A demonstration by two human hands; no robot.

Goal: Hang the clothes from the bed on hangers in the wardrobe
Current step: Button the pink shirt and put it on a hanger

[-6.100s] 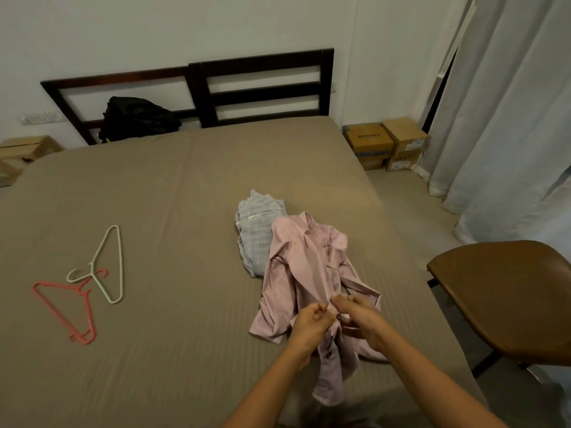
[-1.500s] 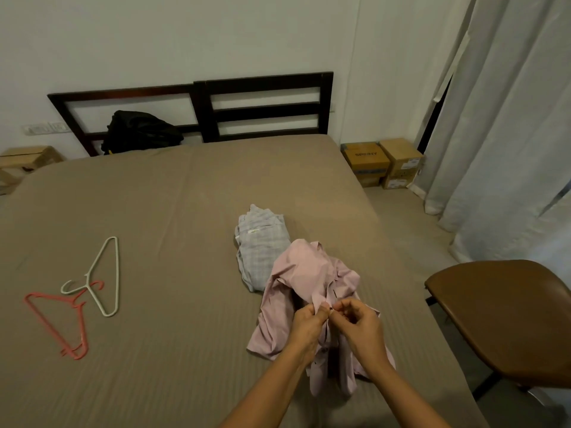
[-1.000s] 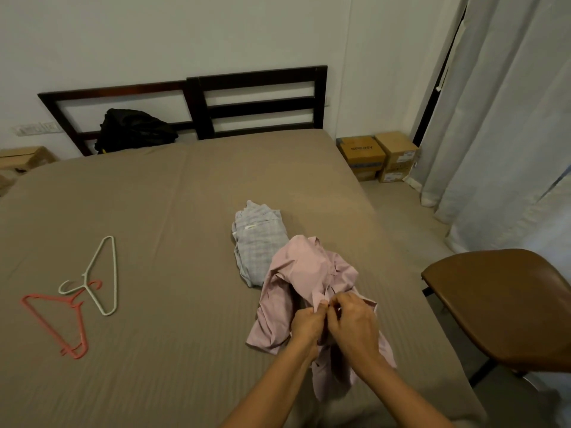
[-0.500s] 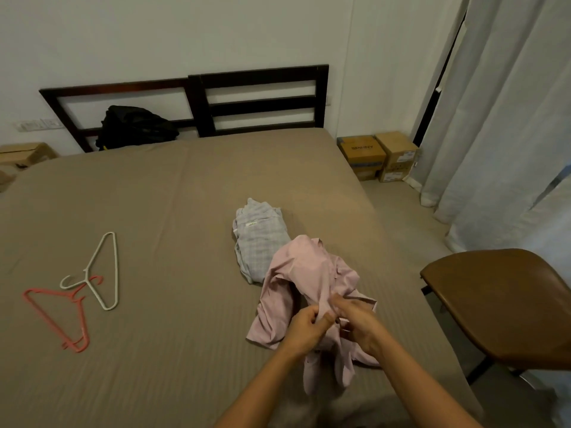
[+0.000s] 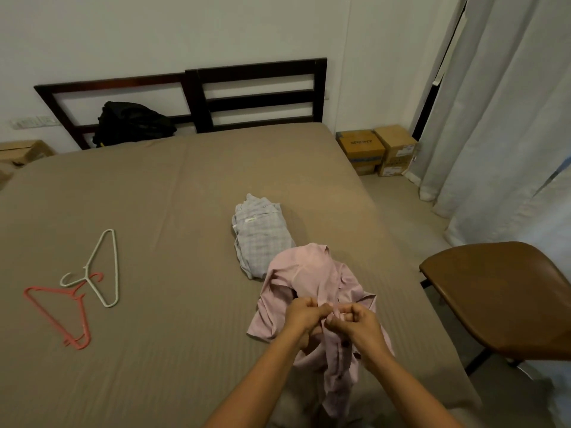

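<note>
Bed (image 5: 185,196) bears pink shirt (image 5: 302,273), pinched spot hidden by left hand (image 5: 304,315), right hand (image 5: 360,322).

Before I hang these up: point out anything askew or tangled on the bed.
The white hanger lies across the pink hanger, hooks overlapping. The pink shirt is crumpled, pinched by the left hand and right hand.

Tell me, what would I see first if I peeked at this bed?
The two hands at the near edge: the left hand and right hand both pinch a crumpled pink shirt on the brown bed. Just behind it lies a folded checked shirt, and far to the left a white hanger overlaps a coral hanger.
</note>
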